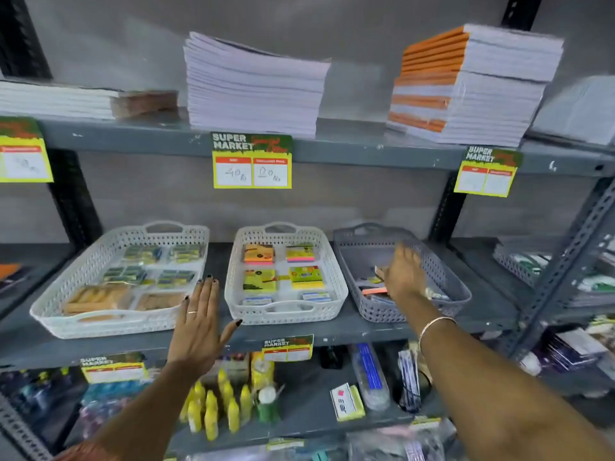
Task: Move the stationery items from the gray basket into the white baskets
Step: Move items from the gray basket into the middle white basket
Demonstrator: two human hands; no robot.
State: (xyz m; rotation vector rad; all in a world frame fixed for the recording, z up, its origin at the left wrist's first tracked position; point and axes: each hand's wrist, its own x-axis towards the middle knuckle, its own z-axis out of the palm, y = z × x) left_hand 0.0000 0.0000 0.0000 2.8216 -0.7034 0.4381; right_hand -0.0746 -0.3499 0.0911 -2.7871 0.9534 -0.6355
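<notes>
Three baskets sit side by side on the middle shelf (299, 341) of a gray metal rack, under stacks of notebooks on the shelf above. Largest is the left white basket (66, 294), holding clear packs of small green boxes at the back and tan packs at the front. Next to it, the middle white basket (336, 291) holds sticky note pads (283, 267) in orange, pink, yellow and green, with two small white and blue boxes at its front edge. Rightmost is the gray basket (456, 287), just beside the middle one, with a few stationery items (371, 286) left near its front, blurred. The right hand (404, 277) reaches down into the gray basket over those items; motion blur hides its fingers, so I cannot tell whether its grip is closed on anything. The left hand (199, 327) hovers flat, fingers spread and holding nothing, in front of the gap between the two white baskets. A yellow price tag (252, 161) hangs from the upper shelf edge.
</notes>
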